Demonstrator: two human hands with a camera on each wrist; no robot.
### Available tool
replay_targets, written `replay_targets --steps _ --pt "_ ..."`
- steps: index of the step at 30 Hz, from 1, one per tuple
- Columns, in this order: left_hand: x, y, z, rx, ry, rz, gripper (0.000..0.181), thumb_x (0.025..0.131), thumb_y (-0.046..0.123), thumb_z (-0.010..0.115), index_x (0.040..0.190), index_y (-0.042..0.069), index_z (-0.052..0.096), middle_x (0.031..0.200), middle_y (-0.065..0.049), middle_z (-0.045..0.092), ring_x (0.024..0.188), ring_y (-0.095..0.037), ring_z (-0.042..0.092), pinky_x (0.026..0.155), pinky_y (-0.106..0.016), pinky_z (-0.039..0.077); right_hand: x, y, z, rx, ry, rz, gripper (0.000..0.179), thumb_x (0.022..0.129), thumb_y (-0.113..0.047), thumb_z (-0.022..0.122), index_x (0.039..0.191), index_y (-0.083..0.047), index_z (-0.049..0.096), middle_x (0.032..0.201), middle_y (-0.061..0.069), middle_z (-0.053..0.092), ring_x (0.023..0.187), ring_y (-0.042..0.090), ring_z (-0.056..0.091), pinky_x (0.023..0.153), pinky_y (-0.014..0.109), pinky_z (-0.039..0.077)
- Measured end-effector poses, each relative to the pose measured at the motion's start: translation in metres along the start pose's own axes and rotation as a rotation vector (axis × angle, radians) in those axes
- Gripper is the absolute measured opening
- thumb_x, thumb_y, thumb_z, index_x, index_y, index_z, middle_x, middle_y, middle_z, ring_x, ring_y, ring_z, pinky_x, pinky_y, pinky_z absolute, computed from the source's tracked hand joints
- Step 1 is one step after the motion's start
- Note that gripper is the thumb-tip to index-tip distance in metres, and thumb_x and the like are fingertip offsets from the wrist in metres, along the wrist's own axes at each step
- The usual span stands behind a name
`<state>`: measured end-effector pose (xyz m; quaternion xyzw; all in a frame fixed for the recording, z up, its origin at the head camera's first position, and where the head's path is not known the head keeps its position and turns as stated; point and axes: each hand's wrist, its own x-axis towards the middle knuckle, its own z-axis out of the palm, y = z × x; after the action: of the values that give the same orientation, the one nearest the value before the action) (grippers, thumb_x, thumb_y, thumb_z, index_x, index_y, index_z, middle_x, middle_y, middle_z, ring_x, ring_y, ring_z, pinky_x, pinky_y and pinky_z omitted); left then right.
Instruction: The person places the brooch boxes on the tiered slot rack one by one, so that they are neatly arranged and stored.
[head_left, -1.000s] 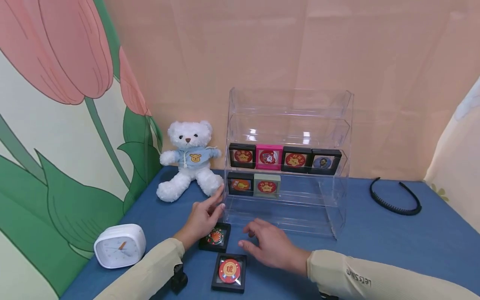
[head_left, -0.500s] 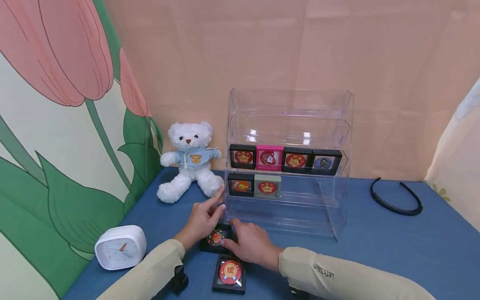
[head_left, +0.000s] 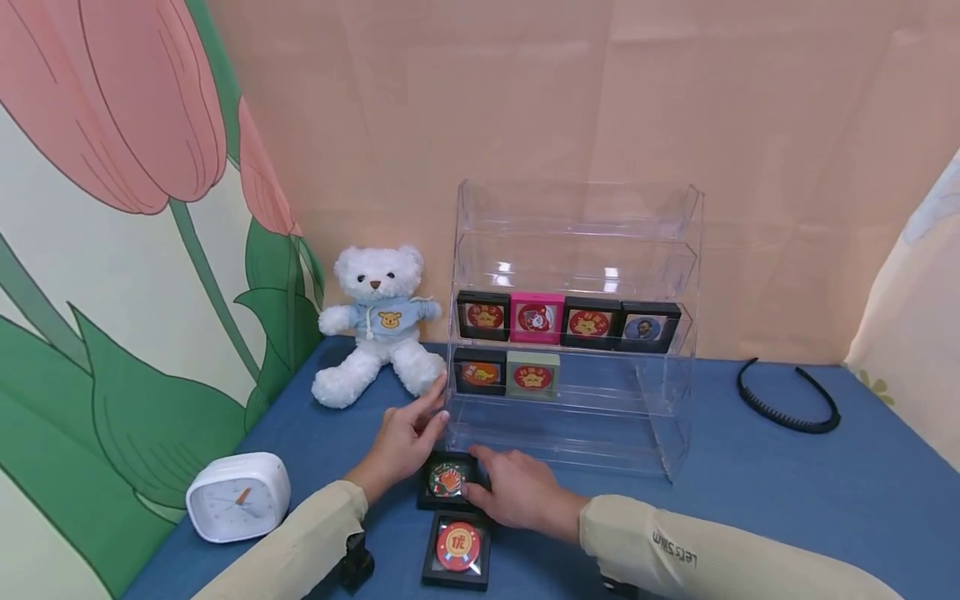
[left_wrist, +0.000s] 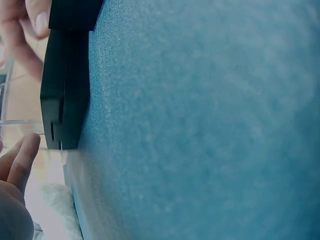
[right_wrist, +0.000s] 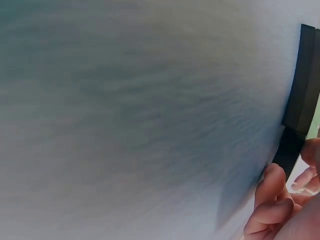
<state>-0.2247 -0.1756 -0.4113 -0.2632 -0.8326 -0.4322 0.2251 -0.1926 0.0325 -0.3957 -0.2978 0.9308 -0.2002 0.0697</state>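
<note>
Red, green and white decoration shows inside a small black display case [head_left: 447,480] lying on the table before the clear stand. My right hand [head_left: 521,496] grips this case at its right side, thumb on the front edge; in the right wrist view the fingers [right_wrist: 272,185] curl against its dark side. With fingers extended, my left hand [head_left: 401,437] touches the left edge of the clear tiered stand [head_left: 600,429]. Nearer to me lies a second black case [head_left: 457,579] holding a red chip. The left hand's lower fingers are hidden in the head view.
On the stand's tiers are several small cases, among them a pink case [head_left: 536,298] and a pale green case [head_left: 532,358]. A white teddy bear [head_left: 378,333] sits left of the stand. A white clock [head_left: 238,497] stands front left; a black headband [head_left: 787,417] lies right.
My right hand came left to the decorated case, took hold of it and shifted it slightly right. The left hand stays at the stand's edge.
</note>
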Motion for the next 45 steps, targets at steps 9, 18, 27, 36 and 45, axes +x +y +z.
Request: replay_targets --steps 9,18,27,36,45 --pt "0.000 -0.002 0.003 -0.005 0.014 0.014 0.055 0.093 0.005 0.060 0.144 0.015 0.043 0.114 -0.018 0.062 0.069 -0.013 0.069 0.060 -0.022 0.053 -0.026 0.023 -0.011 -0.017 0.036 -0.002 0.054 0.091 -0.045 0.060 0.132 -0.010 0.054 0.071 -0.006 0.059 0.062 0.006 0.054 0.045 0.029 0.042" --pt "0.000 0.001 0.003 -0.023 0.013 0.002 0.055 0.094 0.005 0.060 0.145 0.015 0.041 0.115 -0.020 0.061 0.074 -0.020 0.070 0.062 -0.021 0.053 -0.057 0.054 -0.026 -0.005 0.047 0.001 0.053 0.090 -0.044 0.062 0.128 -0.009 0.056 0.054 -0.011 0.047 0.046 0.005 0.043 0.040 0.027 0.033" --pt "0.000 -0.001 0.005 -0.018 0.017 -0.017 0.056 0.093 0.004 0.060 0.145 0.016 0.042 0.115 -0.018 0.061 0.074 -0.018 0.070 0.061 -0.021 0.053 -0.100 0.087 -0.048 0.107 -0.054 0.017 0.057 0.088 -0.046 0.063 0.129 -0.009 0.051 0.057 -0.013 0.051 0.048 0.005 0.046 0.044 0.027 0.038" --pt "0.000 0.001 0.002 -0.016 0.019 -0.024 0.057 0.092 0.004 0.061 0.144 0.017 0.042 0.115 -0.016 0.063 0.072 -0.016 0.069 0.059 -0.022 0.053 -0.116 0.097 -0.056 0.199 -0.175 0.067 0.057 0.088 -0.042 0.066 0.132 -0.009 0.052 0.065 -0.008 0.053 0.056 0.007 0.049 0.051 0.028 0.039" --pt "0.001 -0.001 0.002 -0.019 0.033 -0.026 0.056 0.091 0.005 0.063 0.143 0.017 0.045 0.117 -0.013 0.063 0.081 -0.014 0.069 0.067 -0.030 0.055 -0.114 0.103 -0.054 0.303 -0.200 0.027 0.053 0.088 -0.037 0.067 0.132 -0.011 0.052 0.070 -0.008 0.056 0.063 0.008 0.051 0.056 0.029 0.041"
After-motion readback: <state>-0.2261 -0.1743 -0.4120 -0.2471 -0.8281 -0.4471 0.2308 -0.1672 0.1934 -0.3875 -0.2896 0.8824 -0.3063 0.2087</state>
